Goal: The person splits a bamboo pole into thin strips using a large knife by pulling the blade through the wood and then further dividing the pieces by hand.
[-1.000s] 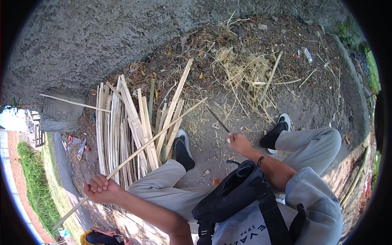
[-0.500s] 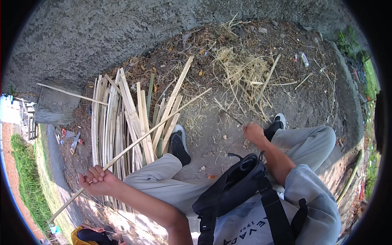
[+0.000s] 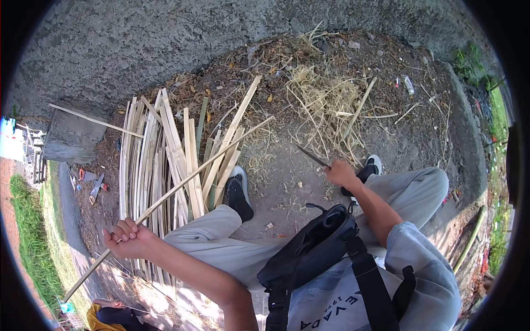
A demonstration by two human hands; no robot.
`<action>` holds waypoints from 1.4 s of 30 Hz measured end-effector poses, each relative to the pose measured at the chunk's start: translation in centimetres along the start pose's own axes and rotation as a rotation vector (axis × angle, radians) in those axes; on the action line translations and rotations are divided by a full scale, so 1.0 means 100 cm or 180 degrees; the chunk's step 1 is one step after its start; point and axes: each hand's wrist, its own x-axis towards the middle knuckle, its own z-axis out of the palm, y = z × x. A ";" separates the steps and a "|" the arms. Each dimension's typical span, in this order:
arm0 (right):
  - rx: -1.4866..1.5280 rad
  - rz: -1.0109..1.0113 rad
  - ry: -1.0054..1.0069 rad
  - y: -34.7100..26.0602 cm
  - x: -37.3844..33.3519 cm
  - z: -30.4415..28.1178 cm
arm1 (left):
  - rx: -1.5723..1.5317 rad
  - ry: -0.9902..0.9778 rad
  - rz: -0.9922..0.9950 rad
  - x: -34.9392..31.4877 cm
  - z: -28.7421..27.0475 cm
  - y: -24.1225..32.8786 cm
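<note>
In my left hand (image 3: 128, 238), with the fingers wrapped round it, is a long thin bamboo strip (image 3: 190, 181). The strip slants from low on the left up toward the middle, above a pile of pale strips. My right hand (image 3: 340, 172) grips a knife (image 3: 312, 156) by its handle, which the fingers mostly hide. Its dark narrow blade points up and left, apart from the strip. Between my feet and the wall lie curly shavings (image 3: 320, 99).
Split bamboo strips (image 3: 157, 165) lie piled left of my left shoe (image 3: 238, 196). A rough wall (image 3: 165, 44) runs along the far side, by a concrete block (image 3: 74, 135). A handsaw (image 3: 97, 187) lies at the left. Another person (image 3: 113, 317) sits at the lower left.
The strip's far end has shifted a little left and down. Pale shavings seen at the knife's tip before are gone from it, and the blade now shows more plainly.
</note>
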 end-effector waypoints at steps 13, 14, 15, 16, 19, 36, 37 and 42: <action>-0.1288 -0.0669 -0.1343 -0.005 -0.020 0.009 | 0.0157 0.0105 -0.0035 -0.003 0.007 -0.005; -0.1421 -0.0686 -0.1141 -0.001 -0.017 0.005 | 0.0137 0.0028 -0.0055 -0.002 0.004 -0.004; -0.1425 -0.0690 -0.1147 0.003 -0.013 0.001 | 0.0117 -0.0049 -0.0074 -0.001 0.002 -0.003; -0.1197 -0.0556 -0.0477 0.007 -0.009 -0.003 | 0.0122 -0.0045 -0.0069 0.000 0.000 -0.002; -0.0591 -0.0280 0.0834 0.027 0.011 -0.009 | 0.0097 -0.0040 -0.0117 -0.003 0.003 -0.001; -0.0312 -0.0402 -0.0999 -0.004 -0.033 0.021 | 0.0228 -0.0028 -0.0044 -0.014 0.015 -0.008; -0.0324 -0.0076 -0.1257 -0.010 -0.029 0.013 | 0.0222 -0.0045 -0.0040 -0.014 0.015 -0.007; -0.0176 -0.0167 0.0871 0.019 -0.004 0.001 | 0.0169 -0.0035 -0.0062 -0.018 0.018 -0.009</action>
